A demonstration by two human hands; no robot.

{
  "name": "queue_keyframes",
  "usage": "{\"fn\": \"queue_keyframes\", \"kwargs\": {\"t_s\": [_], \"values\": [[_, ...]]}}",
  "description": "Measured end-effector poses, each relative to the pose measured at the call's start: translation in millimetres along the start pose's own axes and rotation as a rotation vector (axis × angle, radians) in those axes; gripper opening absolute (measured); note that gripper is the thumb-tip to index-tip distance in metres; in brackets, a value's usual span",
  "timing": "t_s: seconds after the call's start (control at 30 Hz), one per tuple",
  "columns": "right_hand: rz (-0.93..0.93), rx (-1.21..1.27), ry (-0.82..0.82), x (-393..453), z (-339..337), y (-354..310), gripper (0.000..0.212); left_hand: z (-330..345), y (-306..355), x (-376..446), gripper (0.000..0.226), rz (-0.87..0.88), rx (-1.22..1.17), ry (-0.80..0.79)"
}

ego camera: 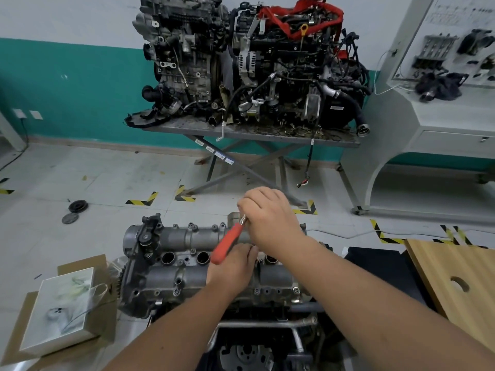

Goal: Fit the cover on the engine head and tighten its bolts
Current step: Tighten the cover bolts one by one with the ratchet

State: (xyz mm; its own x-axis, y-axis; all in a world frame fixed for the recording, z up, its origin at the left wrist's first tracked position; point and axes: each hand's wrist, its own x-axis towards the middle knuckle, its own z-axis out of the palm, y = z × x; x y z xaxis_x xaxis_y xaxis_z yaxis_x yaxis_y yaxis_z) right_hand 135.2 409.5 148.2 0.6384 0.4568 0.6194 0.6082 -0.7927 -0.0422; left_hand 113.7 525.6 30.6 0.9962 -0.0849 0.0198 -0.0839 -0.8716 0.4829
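Observation:
The grey metal cover (171,269) lies on the engine head in front of me, with several bolts (190,225) standing along its far edge. My right hand (267,218) grips the metal head end of a red-handled ratchet wrench (227,243) over the cover's far edge. My left hand (233,266) rests on the middle of the cover, just under the red handle, fingers curled downward. What the wrench head sits on is hidden by my right hand.
A white box on cardboard (59,309) lies at the left. A wooden board with a hole (458,285) is at the right. Beyond, two engines stand on a metal table (251,129). A pulley (78,206) lies on the floor. A white training bench (434,116) stands at the right.

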Motion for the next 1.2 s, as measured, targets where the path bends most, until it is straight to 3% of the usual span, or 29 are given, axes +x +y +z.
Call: {"fn": "queue_keyframes", "kwargs": {"t_s": [0.1,0.23,0.47,0.6,0.63,0.7,0.8,0.9,0.97,1.03,1.17,1.2], "values": [[0.022,-0.063,-0.181,6.0,-12.1,3.4,0.008,-6.9,-0.1,-2.3,0.031,0.025,-0.036,-0.053],[0.012,-0.109,-0.296,14.1,-17.9,1.3,0.03,-0.4,-5.0,2.3,0.034,0.012,-0.022,-0.122],[0.125,-0.121,-0.512,31.2,-23.0,-7.3,0.045,5.2,-10.0,4.0,0.031,-0.001,-0.057,-0.145],[0.269,-0.099,-0.634,47.5,-26.9,-7.1,0.035,4.7,-10.5,3.2,0.031,0.017,-0.034,-0.152],[0.366,0.009,-0.674,50.6,-26.8,-7.1,0.032,3.9,-10.1,2.8,0.031,0.021,-0.022,-0.147],[0.672,0.486,-0.648,51.0,-25.0,-7.2,0.024,4.7,-10.1,2.1,0.03,0.026,-0.013,-0.129],[1.142,1.389,-0.291,37.6,-15.8,-15.6,0.016,3.7,-8.4,1.1,0.032,0.015,-0.008,-0.101],[1.275,1.706,0.065,23.9,0.8,-21.4,0.029,1.9,-6.5,-0.1,0.037,0.008,0.014,-0.105],[1.249,1.681,0.171,19.1,10.6,-22.6,0.031,2.4,-6.6,0.1,0.037,-0.006,0.015,-0.101],[1.071,1.39,0.148,12.3,14.0,-25.5,0.022,4.1,-7.2,0.8,0.034,-0.012,0.02,-0.092],[0.192,0.285,0.273,-1.5,25.4,-11.0,0.021,8.7,-7.7,3.1,0.035,-0.028,-0.143,-0.064],[0.046,0.111,0.28,-0.4,27.1,-6.9,0.018,8.7,-7.0,2.6,0.038,-0.007,-0.19,-0.054]]}}
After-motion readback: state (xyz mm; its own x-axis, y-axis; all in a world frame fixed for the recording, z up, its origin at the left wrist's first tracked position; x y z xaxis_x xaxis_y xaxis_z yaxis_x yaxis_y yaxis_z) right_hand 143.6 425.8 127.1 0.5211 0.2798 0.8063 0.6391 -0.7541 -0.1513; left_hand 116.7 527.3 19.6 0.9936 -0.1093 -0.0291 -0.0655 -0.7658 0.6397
